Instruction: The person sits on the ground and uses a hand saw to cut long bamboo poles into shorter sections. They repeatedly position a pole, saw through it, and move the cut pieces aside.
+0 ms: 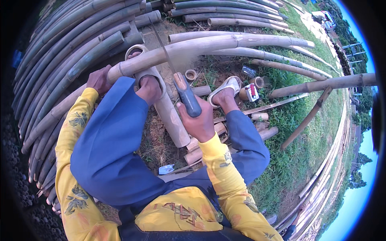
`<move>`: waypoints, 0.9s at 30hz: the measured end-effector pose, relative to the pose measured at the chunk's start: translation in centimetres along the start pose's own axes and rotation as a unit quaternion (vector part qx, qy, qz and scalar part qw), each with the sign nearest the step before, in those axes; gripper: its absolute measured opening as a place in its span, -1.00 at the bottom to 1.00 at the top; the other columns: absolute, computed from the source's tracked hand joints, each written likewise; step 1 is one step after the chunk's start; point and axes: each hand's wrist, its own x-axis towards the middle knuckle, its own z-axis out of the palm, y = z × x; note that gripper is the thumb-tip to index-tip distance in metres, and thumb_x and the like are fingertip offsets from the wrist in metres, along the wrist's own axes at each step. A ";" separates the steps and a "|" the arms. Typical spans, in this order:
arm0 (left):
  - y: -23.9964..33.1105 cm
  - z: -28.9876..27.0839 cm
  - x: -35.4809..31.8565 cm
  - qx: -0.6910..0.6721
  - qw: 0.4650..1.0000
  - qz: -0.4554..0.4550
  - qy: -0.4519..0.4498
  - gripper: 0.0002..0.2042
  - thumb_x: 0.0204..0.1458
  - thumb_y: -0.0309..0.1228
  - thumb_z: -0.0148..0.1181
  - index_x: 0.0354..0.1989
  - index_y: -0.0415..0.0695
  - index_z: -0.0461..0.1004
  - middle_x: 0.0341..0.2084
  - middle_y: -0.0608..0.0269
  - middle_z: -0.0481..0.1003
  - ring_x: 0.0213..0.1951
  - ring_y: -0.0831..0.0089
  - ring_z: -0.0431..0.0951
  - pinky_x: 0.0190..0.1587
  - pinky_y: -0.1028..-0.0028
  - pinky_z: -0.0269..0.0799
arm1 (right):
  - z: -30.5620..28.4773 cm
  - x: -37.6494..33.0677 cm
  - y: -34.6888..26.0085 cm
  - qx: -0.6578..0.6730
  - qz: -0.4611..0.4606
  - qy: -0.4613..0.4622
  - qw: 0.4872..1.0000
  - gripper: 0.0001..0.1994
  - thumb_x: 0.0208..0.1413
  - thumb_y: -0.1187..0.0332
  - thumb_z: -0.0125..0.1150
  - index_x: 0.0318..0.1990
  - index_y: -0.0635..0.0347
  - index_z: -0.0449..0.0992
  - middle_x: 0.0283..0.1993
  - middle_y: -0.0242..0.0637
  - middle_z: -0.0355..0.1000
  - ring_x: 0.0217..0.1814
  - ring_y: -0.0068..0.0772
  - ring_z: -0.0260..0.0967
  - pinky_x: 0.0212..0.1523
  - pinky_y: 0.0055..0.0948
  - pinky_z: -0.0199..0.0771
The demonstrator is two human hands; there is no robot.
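A long bamboo pole (pixel 140 61) lies across in front of me, running from the lower left to the upper right. My left hand (pixel 100 79) is wrapped round it left of the saw. My right hand (pixel 199 120) grips the dark handle of a handsaw (pixel 187 96), and the thin blade crosses the pole. A pale blur, perhaps dust, hangs right of the blade. My left foot (pixel 149 89), in a light sandal, rests by a thick bamboo piece (pixel 171 120) below the pole. A cut bamboo ring (pixel 191 74) lies on the ground past the handle.
Stacked bamboo poles (pixel 60 80) fill the left side, with more at the far side. A propped pole (pixel 321 86) stands at the right. Short bamboo offcuts (pixel 195 156), a red and white packet (pixel 252 92) and a crumpled wrapper (pixel 166 169) lie about my feet.
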 end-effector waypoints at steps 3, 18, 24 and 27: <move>-0.2 -1.0 0.1 0.018 0.998 -0.036 -0.057 -0.49 -0.07 0.00 0.46 -0.10 -0.08 0.44 -0.23 -0.05 0.64 -0.13 -0.13 0.64 -0.09 -0.01 0.53 | -0.1 0.9 -0.8 0.022 0.031 -0.017 0.999 -0.84 0.16 0.41 0.37 -0.29 0.30 0.53 -0.53 -0.03 0.43 -0.54 -0.03 0.40 -0.40 -0.26 0.44; 0.2 -2.1 -0.2 0.016 0.996 -0.039 -0.084 -0.48 -0.14 -0.03 0.48 -0.09 -0.04 0.44 -0.26 -0.05 0.63 -0.14 -0.13 0.64 -0.08 -0.01 0.52 | -0.2 -2.5 0.4 0.024 0.050 -0.035 0.998 -0.87 0.17 0.46 0.36 -0.29 0.30 0.50 -0.58 -0.22 0.39 -0.58 -0.44 0.22 -0.46 -0.37 0.34; 0.2 -1.3 -0.3 -0.010 0.999 -0.009 -0.039 -0.49 -0.13 -0.05 0.47 -0.10 -0.08 0.44 -0.22 -0.04 0.63 -0.12 -0.11 0.64 -0.07 0.02 0.53 | -4.0 -15.2 -2.2 -0.066 0.026 -0.021 0.997 -0.64 0.05 0.62 0.34 0.06 0.32 0.61 -0.39 -0.16 0.53 -0.47 -0.27 0.53 -0.32 -0.42 0.51; 0.2 -1.3 0.1 0.009 0.998 -0.025 -0.063 -0.47 -0.18 -0.06 0.47 -0.09 -0.06 0.45 -0.22 -0.06 0.64 -0.13 -0.12 0.64 -0.06 0.02 0.53 | -1.6 -5.6 -1.7 -0.017 0.049 -0.025 0.998 -0.84 0.15 0.55 0.33 -0.12 0.31 0.58 -0.49 -0.23 0.44 -0.53 -0.43 0.39 -0.40 -0.40 0.43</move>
